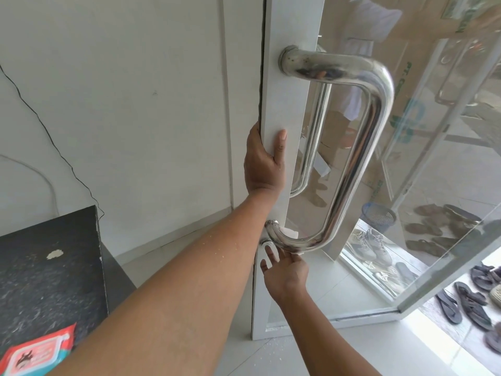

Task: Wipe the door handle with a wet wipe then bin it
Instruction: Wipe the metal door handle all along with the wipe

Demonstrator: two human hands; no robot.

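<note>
A shiny steel D-shaped door handle is fixed to the white frame of a glass door. My left hand grips the edge of that frame, thumb on its front face. My right hand reaches up under the handle's lower bend and presses a white wet wipe against it, with the fingers wrapped behind the bar. Only a small part of the wipe shows above the bar.
A red and teal wet wipe pack lies on a dark speckled counter at the lower left. A blue mesh bin stands beyond the glass. Shoes and sandals lie on the floor at the right.
</note>
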